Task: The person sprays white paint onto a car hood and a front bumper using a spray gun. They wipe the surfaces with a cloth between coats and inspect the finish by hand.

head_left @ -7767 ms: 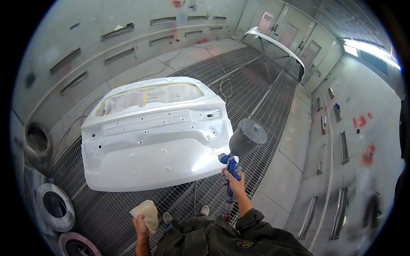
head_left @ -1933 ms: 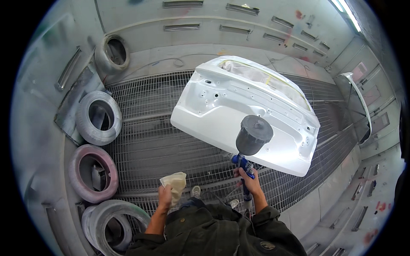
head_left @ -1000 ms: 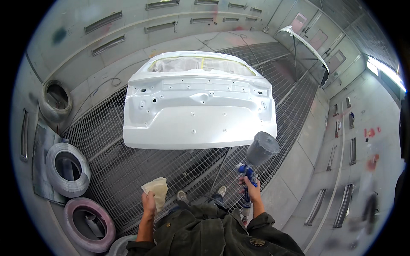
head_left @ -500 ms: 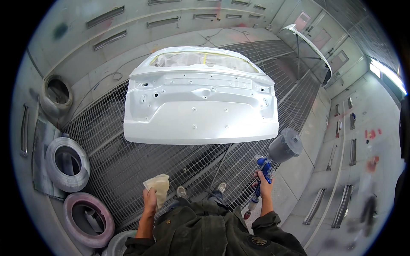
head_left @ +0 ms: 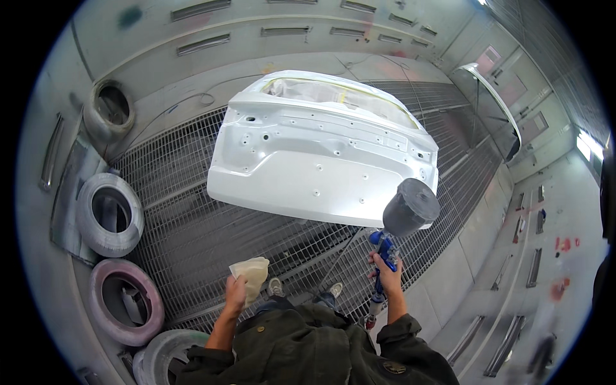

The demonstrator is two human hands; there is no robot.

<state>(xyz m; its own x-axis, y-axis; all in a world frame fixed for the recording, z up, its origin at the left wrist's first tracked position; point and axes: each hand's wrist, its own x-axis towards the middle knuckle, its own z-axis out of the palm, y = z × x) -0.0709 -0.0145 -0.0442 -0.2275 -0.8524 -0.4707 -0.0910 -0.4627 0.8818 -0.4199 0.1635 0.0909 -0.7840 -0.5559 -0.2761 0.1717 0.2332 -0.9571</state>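
My right hand (head_left: pixel 389 272) is wrapped round the handle of a blue spray gun (head_left: pixel 384 249), which has a big grey cup (head_left: pixel 412 206) on top. Below the grip, a fitting and hose end hang down. The cup overlaps the lower right corner of a white car tailgate (head_left: pixel 276 179) in the picture. That panel has a glossy surface, several small holes, and a window opening masked with pale sheeting (head_left: pixel 314 93) and yellow tape. In my left hand (head_left: pixel 236 292) is a folded cream-coloured cloth (head_left: pixel 251 277), gripped at its lower left edge.
Metal grating (head_left: pixel 212 240) covers the floor. Several paint-dusted tyres line the left wall, among them a white one (head_left: pixel 86 221) and a pinkish one (head_left: pixel 102 321). Another curved white panel (head_left: pixel 497 96) stands at the far right. A thin hose (head_left: pixel 192 104) runs along the back.
The view has turned, so the tailgate appears shifted right and tilted. My right hand has brought the spray gun a little left and up, closer to the panel. Both hands keep their hold.
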